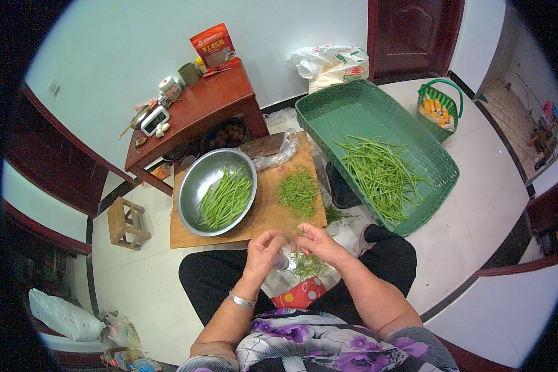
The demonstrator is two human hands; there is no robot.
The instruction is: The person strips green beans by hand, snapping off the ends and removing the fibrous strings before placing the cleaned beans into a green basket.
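My left hand (266, 247) and my right hand (319, 243) meet over my lap, just off the front edge of the wooden board (265, 218). Their fingertips pinch a thin green strand (299, 229), blurred and mostly covered by the fingers, probably a green bean. On the board, a steel bowl (186, 195) holds slender green beans (225, 197), laid roughly lengthwise. Beside it lies a loose heap of short green trimmings (298, 191). To the right, a green woven plastic tray (335, 104) carries a tangled pile of long green beans (376, 176).
More green scraps (309, 265) lie below my hands, near a red patterned cloth (300, 294). A small wooden stool (129, 223) stands left. Behind the board is a red-brown table (209, 100) with jars and a clock. A green basket (439, 109) of corn cobs stands behind the tray.
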